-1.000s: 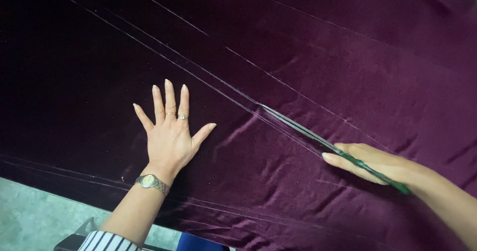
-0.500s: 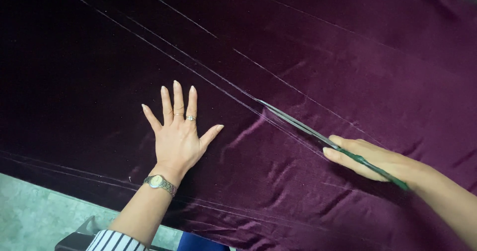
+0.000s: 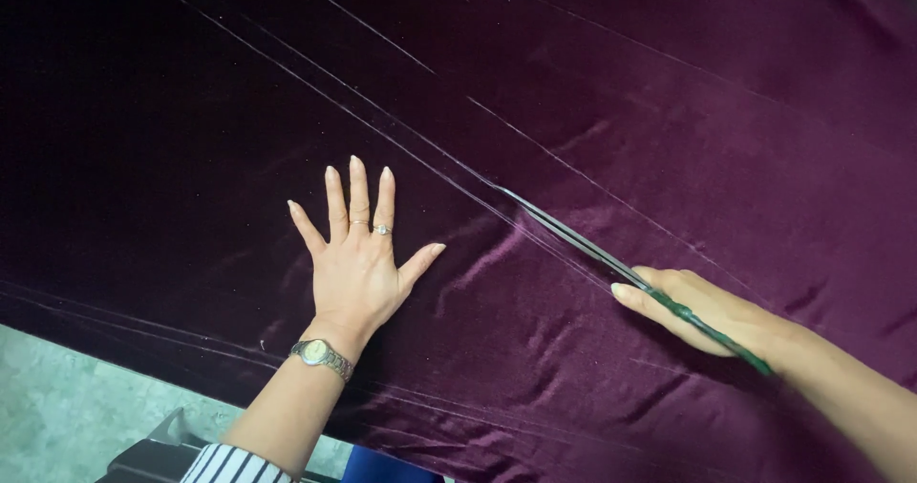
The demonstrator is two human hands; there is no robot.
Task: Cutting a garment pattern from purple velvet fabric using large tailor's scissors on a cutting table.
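Right hand (image 3: pixel 712 313) grip: clenched on scissors (image 3: pixel 611 258) | left hand (image 3: pixel 358 254): flat on purple fabric (image 3: pixel 592 91)

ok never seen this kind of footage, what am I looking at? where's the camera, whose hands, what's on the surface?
There is no machine here: a person works with two bare hands, and the single picture comes from a camera worn on their head, looking down at the work.

The surface is covered by a large sheet of dark purple velvet-like fabric, marked with thin pale lines that run diagonally across it.

The left hand lies flat on the fabric with fingers spread, pressing it down. It wears rings, and a metal wristwatch sits on the wrist above a striped sleeve.

The right hand grips long scissors with green handles. The blades lie along one of the pale lines, tips pointing up and left.

At the bottom left, a bit of pale floor shows.
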